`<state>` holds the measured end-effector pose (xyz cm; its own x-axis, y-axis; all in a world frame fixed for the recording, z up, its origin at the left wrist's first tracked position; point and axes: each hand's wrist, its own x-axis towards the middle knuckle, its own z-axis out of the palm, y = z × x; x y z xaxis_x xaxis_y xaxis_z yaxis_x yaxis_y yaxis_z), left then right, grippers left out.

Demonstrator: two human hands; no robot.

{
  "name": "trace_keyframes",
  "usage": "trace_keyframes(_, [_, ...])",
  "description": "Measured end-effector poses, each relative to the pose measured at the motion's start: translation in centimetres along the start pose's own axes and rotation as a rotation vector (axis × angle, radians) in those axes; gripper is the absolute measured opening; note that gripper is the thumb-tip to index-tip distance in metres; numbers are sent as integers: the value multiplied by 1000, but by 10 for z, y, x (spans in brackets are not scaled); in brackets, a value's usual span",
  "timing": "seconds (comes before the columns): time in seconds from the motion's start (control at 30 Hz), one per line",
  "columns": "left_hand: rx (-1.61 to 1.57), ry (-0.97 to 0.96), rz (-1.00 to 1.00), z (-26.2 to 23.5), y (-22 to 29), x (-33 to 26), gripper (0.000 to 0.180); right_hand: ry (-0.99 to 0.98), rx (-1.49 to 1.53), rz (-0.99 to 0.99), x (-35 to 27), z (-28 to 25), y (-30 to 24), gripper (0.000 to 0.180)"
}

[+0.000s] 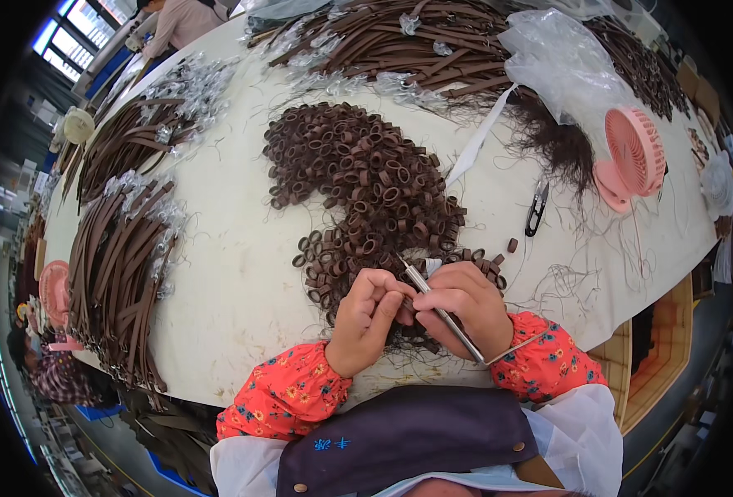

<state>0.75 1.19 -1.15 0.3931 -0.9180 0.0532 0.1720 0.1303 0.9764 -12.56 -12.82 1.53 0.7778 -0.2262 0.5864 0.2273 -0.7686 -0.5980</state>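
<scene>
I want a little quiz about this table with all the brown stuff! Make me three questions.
1. True or false: the pink fan stands on the person's left side of the table.
2. Which hand holds the thin metal tool?
A. left hand
B. right hand
C. neither
3. Fill in: the big heap just beyond the hands is made of small brown leather ____.

Key
1. False: it stands on the right, near the black thread snips.
2. B: the tool crosses the right hand, tip toward the left fingers.
3. Loops; the long brown straps lie in bundles at the left.
</scene>
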Motion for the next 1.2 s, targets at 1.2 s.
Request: trace_keyframes(1.2, [72, -27, 13, -3, -2, -1, 9, -32, 787, 381, -9, -17, 5, 23])
